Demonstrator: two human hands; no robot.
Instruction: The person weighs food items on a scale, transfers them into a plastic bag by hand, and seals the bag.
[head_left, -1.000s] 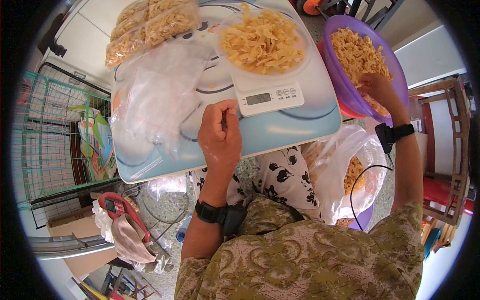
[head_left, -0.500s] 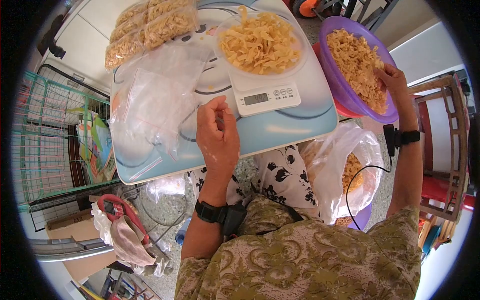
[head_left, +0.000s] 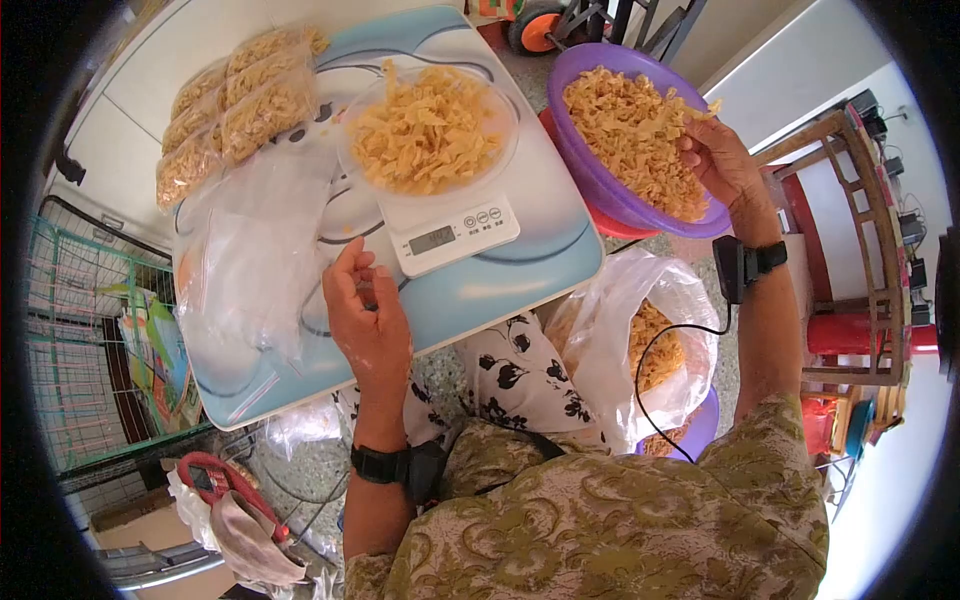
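One head cam, v. wide w/ dark rounded edges, looks fwd & steeply down; bench (head_left: 548,255) near, upper ctr; wearer's shirt (head_left: 600,515) closest, btm.

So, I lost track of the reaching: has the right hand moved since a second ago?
Yes: against the purple bowl, the right hand has shifted rightward and forward, from the bowl's near end to its right side.

Colourful packaging (head_left: 160,360) shows through the wires of a green cage (head_left: 75,345). Near the cage, a pale cloth (head_left: 248,538) drapes a red container (head_left: 192,464), with cardboard (head_left: 135,512) close by. Well apart from the cage stand a wooden frame (head_left: 888,300) and an orange-hubbed wheel (head_left: 540,32).
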